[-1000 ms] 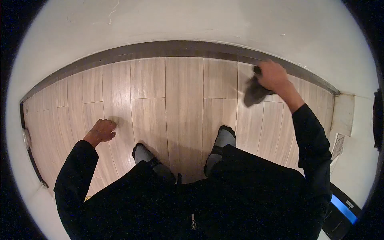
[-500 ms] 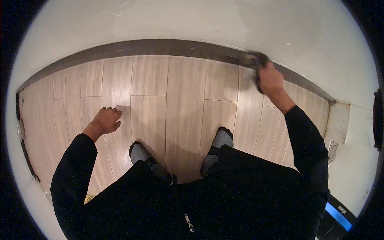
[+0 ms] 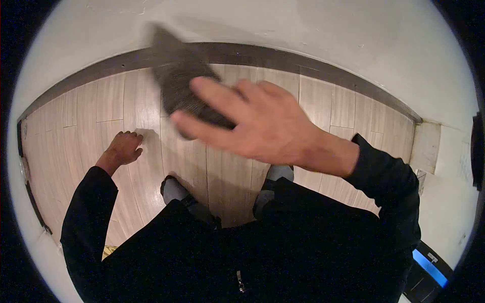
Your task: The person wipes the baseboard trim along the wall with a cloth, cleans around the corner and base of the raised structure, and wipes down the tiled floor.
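Observation:
A dark grey-brown cloth (image 3: 184,76), blurred by motion, is gripped between the thumb and fingers of my right hand (image 3: 252,118). It is raised in front of the dark baseboard, and its loose end points up and left across the pale wall. Low over the wood-look floor at the left is my left hand (image 3: 125,148), its fingers curled and nothing seen in them. Whether it touches the floor I cannot tell.
My socked feet (image 3: 175,191) stand on the plank floor (image 3: 184,156). A dark baseboard (image 3: 242,56) curves along the foot of the pale wall (image 3: 242,22). At the lower right is a black object with a blue strip (image 3: 429,267).
My right hand has swung left and nearer the camera with the cloth, away from the right part of the baseboard. My left hand has shifted slightly left.

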Motion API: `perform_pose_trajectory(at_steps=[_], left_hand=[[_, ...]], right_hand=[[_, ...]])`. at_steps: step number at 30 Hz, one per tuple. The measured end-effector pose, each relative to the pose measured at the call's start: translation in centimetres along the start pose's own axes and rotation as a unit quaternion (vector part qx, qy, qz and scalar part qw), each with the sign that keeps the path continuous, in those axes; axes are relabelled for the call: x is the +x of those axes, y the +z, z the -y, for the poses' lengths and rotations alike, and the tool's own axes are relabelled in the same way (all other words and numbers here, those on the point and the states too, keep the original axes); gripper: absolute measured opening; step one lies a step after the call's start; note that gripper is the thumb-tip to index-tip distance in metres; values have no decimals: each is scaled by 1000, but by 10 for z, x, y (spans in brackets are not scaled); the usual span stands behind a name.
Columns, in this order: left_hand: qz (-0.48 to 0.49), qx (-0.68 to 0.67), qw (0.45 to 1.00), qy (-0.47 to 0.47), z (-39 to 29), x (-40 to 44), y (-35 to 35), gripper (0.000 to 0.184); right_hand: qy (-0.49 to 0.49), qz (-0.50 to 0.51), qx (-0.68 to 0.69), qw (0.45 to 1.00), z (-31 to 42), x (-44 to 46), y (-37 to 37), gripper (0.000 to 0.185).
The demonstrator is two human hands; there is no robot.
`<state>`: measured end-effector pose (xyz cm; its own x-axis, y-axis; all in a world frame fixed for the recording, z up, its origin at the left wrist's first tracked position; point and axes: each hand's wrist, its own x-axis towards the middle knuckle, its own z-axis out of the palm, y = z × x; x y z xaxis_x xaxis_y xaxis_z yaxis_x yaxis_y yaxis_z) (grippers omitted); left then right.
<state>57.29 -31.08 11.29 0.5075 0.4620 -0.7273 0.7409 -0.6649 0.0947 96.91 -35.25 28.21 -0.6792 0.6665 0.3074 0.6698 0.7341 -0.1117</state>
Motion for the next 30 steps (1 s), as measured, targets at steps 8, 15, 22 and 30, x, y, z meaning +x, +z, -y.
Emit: perform_pose_trajectory(at_steps=[8, 15, 22, 30], left_hand=[[-7, -14, 1000, 27, -5, -3, 25, 30], [44, -14, 999, 26, 13, -1, 36, 26], [-28, -2, 999, 24, 12, 17, 19, 32], [-27, -15, 999, 30, -19, -2, 12, 31]], right_hand=[[276, 601, -244, 710, -143, -160, 12, 16], [363, 619, -130, 684, -123, -193, -22, 21], [105, 329, 27, 938, -41, -36, 11, 27], [-111, 148, -168, 968, -78, 1, 172, 41]])
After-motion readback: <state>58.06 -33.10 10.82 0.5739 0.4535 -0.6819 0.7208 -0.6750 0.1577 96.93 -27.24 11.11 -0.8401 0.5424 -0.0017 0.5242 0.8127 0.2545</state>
